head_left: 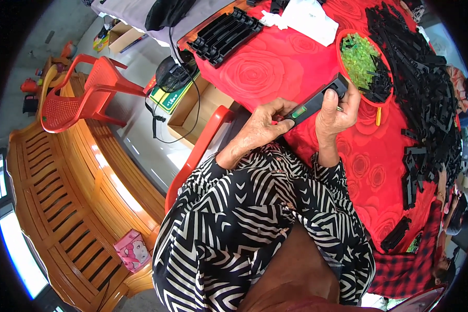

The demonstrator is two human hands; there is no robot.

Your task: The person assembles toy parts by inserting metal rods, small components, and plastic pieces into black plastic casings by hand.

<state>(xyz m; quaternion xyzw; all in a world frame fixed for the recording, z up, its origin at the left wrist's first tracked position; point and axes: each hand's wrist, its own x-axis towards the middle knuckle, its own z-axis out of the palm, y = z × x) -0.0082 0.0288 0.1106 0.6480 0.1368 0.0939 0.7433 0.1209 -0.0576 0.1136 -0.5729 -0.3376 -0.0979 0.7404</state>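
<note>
Black plastic, the level (pixel 317 102) is clamped end to end over the table (pixel 255 75) by left hand (pixel 265 126) and right hand (pixel 336 115), seemingly for steadiness, its vial (pixel 299 112) left uncovered. Green pieces (pixel 358 56) are kept nearby, apparently for reach.

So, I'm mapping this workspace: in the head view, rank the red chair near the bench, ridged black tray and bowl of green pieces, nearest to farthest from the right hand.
1. Bowl of green pieces, ahead-right of the right hand.
2. Ridged black tray, ahead-left.
3. Red chair, far left.
</note>
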